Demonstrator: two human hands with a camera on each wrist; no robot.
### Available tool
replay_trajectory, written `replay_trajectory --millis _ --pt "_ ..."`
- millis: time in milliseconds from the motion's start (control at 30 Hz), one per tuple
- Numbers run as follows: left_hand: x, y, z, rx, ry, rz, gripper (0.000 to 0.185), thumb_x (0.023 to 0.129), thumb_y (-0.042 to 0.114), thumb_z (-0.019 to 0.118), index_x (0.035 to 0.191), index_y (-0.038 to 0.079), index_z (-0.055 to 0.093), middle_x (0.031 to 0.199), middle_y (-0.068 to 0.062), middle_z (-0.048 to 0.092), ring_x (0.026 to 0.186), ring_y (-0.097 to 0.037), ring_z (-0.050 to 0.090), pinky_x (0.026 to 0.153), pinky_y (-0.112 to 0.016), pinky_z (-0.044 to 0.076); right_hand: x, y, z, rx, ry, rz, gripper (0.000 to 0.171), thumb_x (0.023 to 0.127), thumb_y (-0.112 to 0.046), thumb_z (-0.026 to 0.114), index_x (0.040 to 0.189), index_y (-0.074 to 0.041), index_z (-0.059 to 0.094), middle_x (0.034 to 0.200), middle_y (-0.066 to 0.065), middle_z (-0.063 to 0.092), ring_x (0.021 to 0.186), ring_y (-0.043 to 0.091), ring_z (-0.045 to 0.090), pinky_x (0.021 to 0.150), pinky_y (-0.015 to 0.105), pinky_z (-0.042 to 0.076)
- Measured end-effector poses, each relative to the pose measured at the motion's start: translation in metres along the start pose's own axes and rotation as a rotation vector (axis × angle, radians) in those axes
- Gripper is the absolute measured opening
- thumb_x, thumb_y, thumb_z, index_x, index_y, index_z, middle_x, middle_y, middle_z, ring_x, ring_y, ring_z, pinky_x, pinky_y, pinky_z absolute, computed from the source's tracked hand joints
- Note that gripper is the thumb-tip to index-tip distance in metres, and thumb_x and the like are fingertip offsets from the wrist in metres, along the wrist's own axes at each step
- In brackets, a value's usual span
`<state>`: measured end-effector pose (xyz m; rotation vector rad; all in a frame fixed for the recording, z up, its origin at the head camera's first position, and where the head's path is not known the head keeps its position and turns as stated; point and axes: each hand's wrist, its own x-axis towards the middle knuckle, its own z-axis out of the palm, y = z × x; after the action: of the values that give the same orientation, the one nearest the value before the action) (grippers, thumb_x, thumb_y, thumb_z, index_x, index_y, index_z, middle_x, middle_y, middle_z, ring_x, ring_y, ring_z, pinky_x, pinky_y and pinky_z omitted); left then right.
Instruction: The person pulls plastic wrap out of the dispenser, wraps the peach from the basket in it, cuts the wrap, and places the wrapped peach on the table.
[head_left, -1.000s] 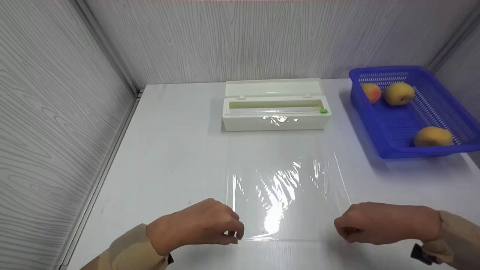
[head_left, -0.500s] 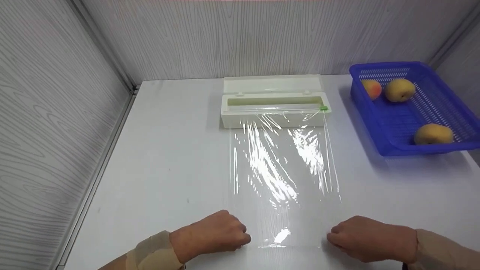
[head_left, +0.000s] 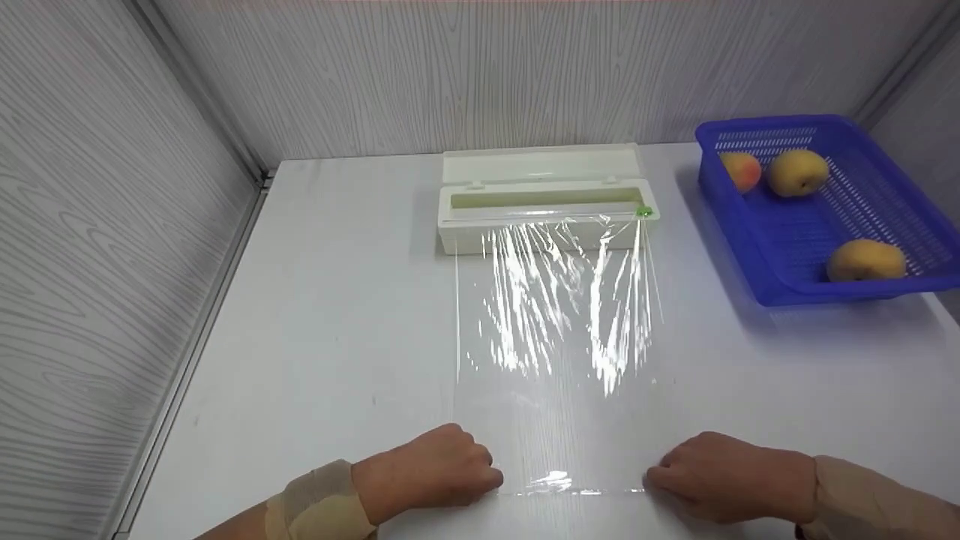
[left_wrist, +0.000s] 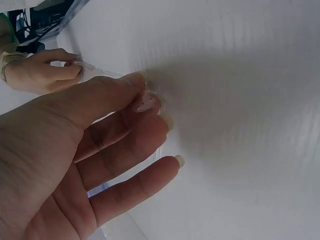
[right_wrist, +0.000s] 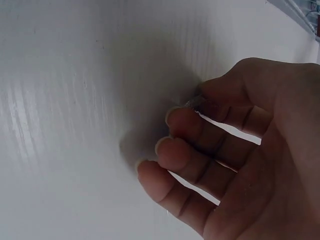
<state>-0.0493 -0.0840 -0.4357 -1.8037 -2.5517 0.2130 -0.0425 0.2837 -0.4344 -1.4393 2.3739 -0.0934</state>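
A sheet of clear plastic wrap (head_left: 555,330) stretches from a white wrap dispenser box (head_left: 540,238) toward the front of the table. My left hand (head_left: 439,469) pinches the sheet's near left corner between thumb and index finger; in the left wrist view that hand (left_wrist: 100,135) has its other fingers loosely bent. At the near right corner, my right hand (head_left: 735,478) pinches the film; the right wrist view shows a bit of film (right_wrist: 196,101) at the thumb tip of the right hand (right_wrist: 240,145). The box's lid (head_left: 540,163) stands open, with the roll partly visible inside.
A blue plastic basket (head_left: 765,274) stands at the right, holding a yellow fruit (head_left: 866,261), another yellow fruit (head_left: 797,172) and a reddish-yellow one (head_left: 741,172). A green slider (head_left: 644,211) sits at the box's right front edge. Grey wood-grain panels (head_left: 555,75) close in the back and sides.
Both hands have moved slightly toward the front and closer together, drawing the wrap out. The film now hangs taut from the box's front edge, where it lay slack on the table before.
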Motion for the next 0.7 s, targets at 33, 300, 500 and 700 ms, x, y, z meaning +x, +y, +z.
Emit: replay_trajectory --millis 33,300,500,700 --pt "-0.0008 -0.0006 -0.0002 -0.018 -0.001 0.0 0.022 0.081 0.017 0.074 0.065 0.026 0.062 0.052 0.011 0.051 0.048 -0.007 0.018 0.043 -0.021 0.016 0.0 0.0006 -0.0004 0.007 -0.011 0.006 0.013 0.089 -0.01 0.067 0.098 -0.02 0.065 0.082 -0.008 0.069 0.066 0.001 0.055 0.059 0.024 0.048" --pt "-0.0029 -0.0047 -0.0033 -0.162 -0.144 -0.008 0.022 0.077 0.025 0.081 0.067 0.027 0.062 0.058 0.015 0.056 0.052 -0.002 0.027 0.045 -0.017 0.022 -0.0021 0.0027 -0.0015 0.081 -0.08 0.051 0.016 0.091 -0.013 0.065 0.103 -0.023 0.066 0.088 -0.01 0.07 0.07 0.0 0.055 0.064 0.027 0.051" --pt "0.0009 -0.0055 -0.0013 -0.256 -0.238 -0.045 0.029 0.071 0.044 0.083 0.064 0.025 0.063 0.06 0.015 0.06 0.051 -0.001 0.033 0.045 -0.018 0.026 -0.0021 -0.0003 -0.0006 0.067 -0.081 0.038 0.009 0.09 -0.016 0.067 0.096 -0.023 0.064 0.075 -0.012 0.061 0.061 -0.002 0.041 0.056 0.022 0.042" --pt "0.0029 -0.0038 -0.0016 -0.328 -0.328 -0.095 0.033 0.07 0.047 0.085 0.063 0.023 0.063 0.059 0.014 0.06 0.052 -0.002 0.038 0.047 -0.018 0.029 -0.0035 -0.0021 0.0004 0.087 -0.08 0.031 0.008 0.089 -0.016 0.068 0.091 -0.023 0.063 0.072 -0.014 0.059 0.059 -0.002 0.037 0.055 0.019 0.039"
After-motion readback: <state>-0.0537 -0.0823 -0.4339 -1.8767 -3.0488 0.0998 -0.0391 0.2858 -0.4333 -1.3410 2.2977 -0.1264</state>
